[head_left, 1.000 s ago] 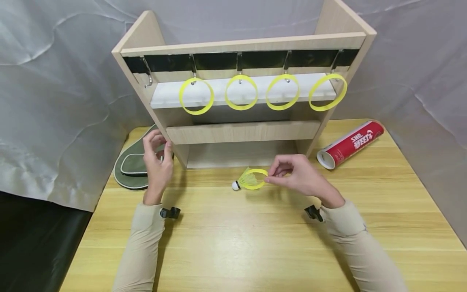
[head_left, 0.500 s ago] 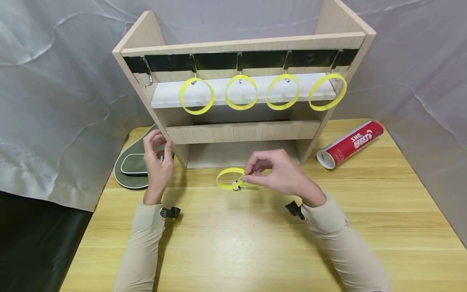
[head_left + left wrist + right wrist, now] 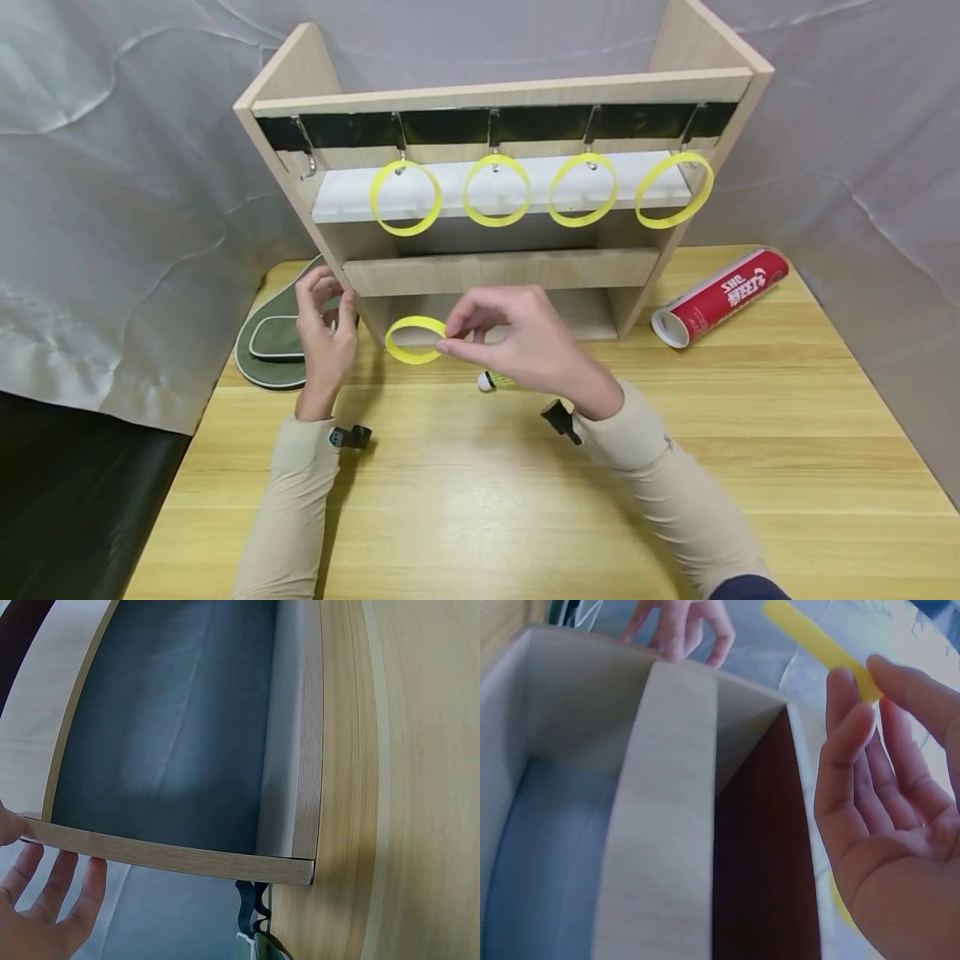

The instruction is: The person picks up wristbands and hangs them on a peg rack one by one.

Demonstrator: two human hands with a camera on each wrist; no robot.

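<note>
My right hand (image 3: 517, 337) pinches a thin yellow ring (image 3: 412, 359) by its right edge, in front of the lower part of a light wooden shelf rack (image 3: 495, 273). Seen edge-on in the right wrist view, the yellow ring (image 3: 817, 645) sits between thumb and fingertips. My left hand (image 3: 326, 342) holds the rack's left side panel; in the left wrist view the fingers (image 3: 52, 889) lie on its outer face with the thumb on the other side. Several yellow rings hang from metal hooks along the rack's black strip. The leftmost hook (image 3: 307, 162) is bare.
A shuttlecock (image 3: 486, 382) with a white head lies on the wooden table (image 3: 465, 500), partly behind my right hand. A red tube (image 3: 723, 296) lies at the right. Behind my left hand is a dark green racket-shaped case (image 3: 273, 342). Grey cloth (image 3: 135, 208) hangs around the table.
My right hand has carried the yellow ring leftward and somewhat up, past the shuttlecock, toward the rack's left side. The left hand stays on the side panel.
</note>
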